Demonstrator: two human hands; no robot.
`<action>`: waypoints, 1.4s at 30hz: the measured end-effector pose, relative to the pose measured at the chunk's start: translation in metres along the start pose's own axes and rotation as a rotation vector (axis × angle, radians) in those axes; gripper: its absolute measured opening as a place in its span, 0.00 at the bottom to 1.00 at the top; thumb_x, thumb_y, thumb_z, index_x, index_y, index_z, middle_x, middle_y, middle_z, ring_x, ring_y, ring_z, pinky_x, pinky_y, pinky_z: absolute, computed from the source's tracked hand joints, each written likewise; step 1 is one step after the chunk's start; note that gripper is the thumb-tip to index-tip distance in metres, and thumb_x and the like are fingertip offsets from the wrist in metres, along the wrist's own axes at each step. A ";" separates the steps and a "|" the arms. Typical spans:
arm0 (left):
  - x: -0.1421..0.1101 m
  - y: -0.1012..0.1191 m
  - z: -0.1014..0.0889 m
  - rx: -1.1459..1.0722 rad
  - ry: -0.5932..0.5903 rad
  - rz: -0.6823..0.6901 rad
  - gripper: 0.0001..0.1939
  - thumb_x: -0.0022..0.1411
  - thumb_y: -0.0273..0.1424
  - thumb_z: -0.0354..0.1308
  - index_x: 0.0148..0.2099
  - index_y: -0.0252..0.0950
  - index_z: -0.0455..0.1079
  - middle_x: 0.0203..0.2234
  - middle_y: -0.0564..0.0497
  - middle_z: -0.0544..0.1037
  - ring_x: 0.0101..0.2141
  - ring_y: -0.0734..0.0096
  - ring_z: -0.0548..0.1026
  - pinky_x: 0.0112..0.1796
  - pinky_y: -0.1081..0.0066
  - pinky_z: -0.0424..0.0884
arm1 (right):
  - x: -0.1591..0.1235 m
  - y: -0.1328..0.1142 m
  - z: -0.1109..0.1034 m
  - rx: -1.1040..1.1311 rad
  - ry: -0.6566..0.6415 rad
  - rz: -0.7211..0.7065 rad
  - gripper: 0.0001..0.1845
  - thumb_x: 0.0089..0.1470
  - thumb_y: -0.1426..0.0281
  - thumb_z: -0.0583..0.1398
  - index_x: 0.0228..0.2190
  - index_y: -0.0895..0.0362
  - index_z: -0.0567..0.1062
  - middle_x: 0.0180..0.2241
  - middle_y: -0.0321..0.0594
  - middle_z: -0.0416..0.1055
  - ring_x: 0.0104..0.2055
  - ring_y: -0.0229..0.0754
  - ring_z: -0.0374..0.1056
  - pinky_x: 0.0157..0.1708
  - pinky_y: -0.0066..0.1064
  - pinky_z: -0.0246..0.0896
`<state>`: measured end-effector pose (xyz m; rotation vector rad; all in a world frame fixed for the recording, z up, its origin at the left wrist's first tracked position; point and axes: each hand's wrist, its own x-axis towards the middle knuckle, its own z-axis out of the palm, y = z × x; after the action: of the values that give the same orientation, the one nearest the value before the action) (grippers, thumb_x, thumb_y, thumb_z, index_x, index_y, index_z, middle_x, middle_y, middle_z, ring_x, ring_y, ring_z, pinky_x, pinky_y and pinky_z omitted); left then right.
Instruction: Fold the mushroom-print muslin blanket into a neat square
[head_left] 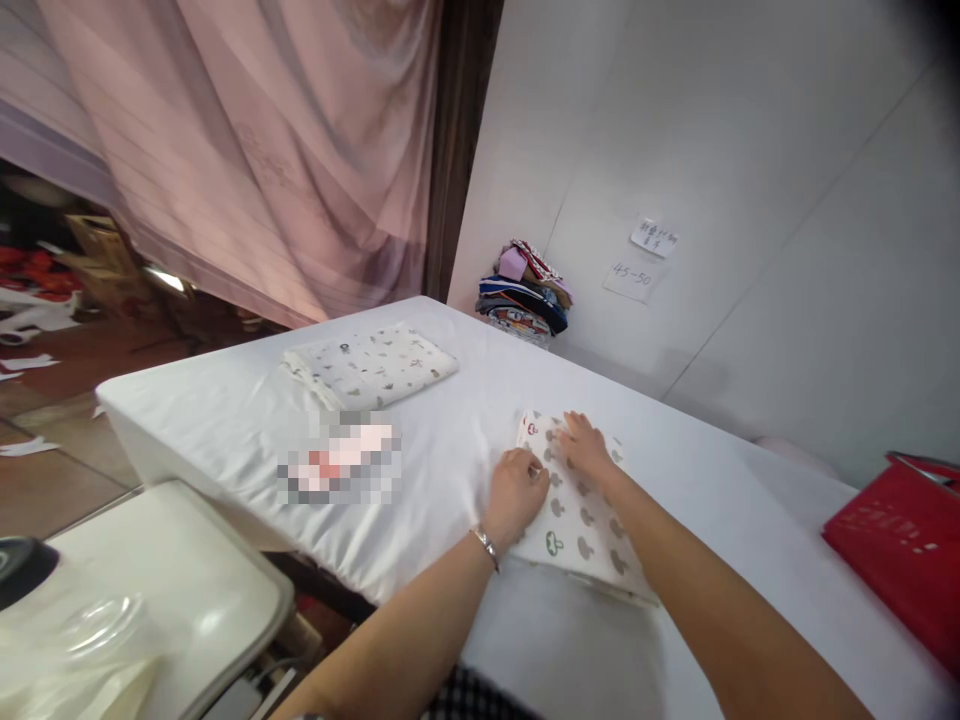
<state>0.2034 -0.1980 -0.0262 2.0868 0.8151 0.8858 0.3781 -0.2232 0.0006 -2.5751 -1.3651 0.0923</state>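
Observation:
A folded white cloth (585, 525) with grey mushroom prints, plus a green and a red one, lies flat on the white-covered table (420, 540). My left hand (517, 492), wearing a metal bracelet, is at the cloth's left side, its fingers curled in and pinching at the edge. The fingertips are partly hidden. On the far part of the same cloth, my right hand (586, 448) rests with its fingers stretched out and apart. The right forearm covers part of the cloth's right side.
Another folded white cloth (375, 365) with small prints lies farther left, near a pixelated patch. Folded fabrics (525, 290) are stacked by the wall. A red bag (896, 545) is at the right. A cream machine surface (195, 560) stands at the lower left. A pink curtain (300, 150) hangs behind.

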 end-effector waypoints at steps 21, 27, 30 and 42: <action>0.012 -0.021 -0.004 0.060 -0.171 -0.327 0.27 0.57 0.42 0.50 0.57 0.38 0.55 0.40 0.44 0.75 0.39 0.60 0.73 0.35 0.68 0.64 | -0.119 0.084 -0.019 1.332 -0.206 0.491 0.41 0.42 0.62 0.66 0.55 0.54 0.57 0.47 0.51 0.69 0.41 0.50 0.71 0.40 0.41 0.68; 0.012 -0.023 -0.003 0.011 -0.156 -0.299 0.27 0.57 0.40 0.50 0.57 0.37 0.54 0.40 0.44 0.74 0.37 0.64 0.73 0.35 0.71 0.64 | -0.129 0.081 -0.021 1.555 -0.358 0.429 0.32 0.47 0.64 0.63 0.53 0.57 0.60 0.44 0.50 0.72 0.43 0.49 0.71 0.43 0.42 0.66; 0.013 -0.023 -0.004 -0.004 -0.166 -0.311 0.27 0.57 0.39 0.50 0.57 0.37 0.54 0.40 0.45 0.75 0.36 0.66 0.74 0.34 0.71 0.64 | -0.135 0.077 -0.023 1.627 -0.488 0.514 0.29 0.50 0.59 0.59 0.51 0.60 0.63 0.43 0.51 0.72 0.44 0.50 0.70 0.44 0.43 0.65; 0.014 -0.023 -0.002 -0.179 -0.202 -0.330 0.34 0.55 0.50 0.51 0.59 0.38 0.53 0.45 0.45 0.73 0.39 0.66 0.74 0.36 0.72 0.65 | -0.109 0.058 -0.094 1.497 -0.271 0.421 0.25 0.50 0.60 0.57 0.48 0.61 0.68 0.41 0.49 0.74 0.40 0.50 0.71 0.41 0.40 0.66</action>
<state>0.2032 -0.1741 -0.0392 1.7855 0.9030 0.5392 0.3788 -0.3598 0.0736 -1.4480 -0.3557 1.0711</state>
